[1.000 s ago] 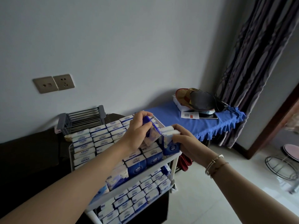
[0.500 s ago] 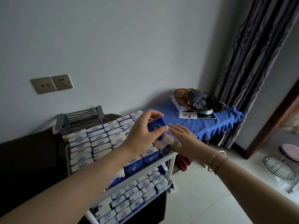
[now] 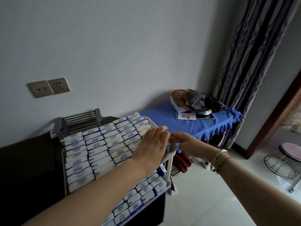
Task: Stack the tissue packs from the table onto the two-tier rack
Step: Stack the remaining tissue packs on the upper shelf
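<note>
1. So, nearest the camera are the two forearms, both reaching out to the front right corner of the rack's top tier.
2. Left hand is back-up with the fingers laid fairly flat and close together, resting over the packs at that corner. Whether anything is under the palm, I can't tell.
3. Right hand comes in from the right, bracelets on the wrist, fingers pointing toward the left hand and meeting it at the corner. A bit of blue shows between the two hands (could be a pack, too hidden to call), so I can't tell if it's pinching anything.
4. Tissue packs fill the top tier in tight rows, white and blue, and more packs sit on the lower tier.
5. Behind the rack there's a grey folding wire rack against the wall, and two wall sockets higher up.
6. Further right, a table with a blue cloth has a straw hat, some dark clothing and papers on it, with a striped curtain beyond.
</note>
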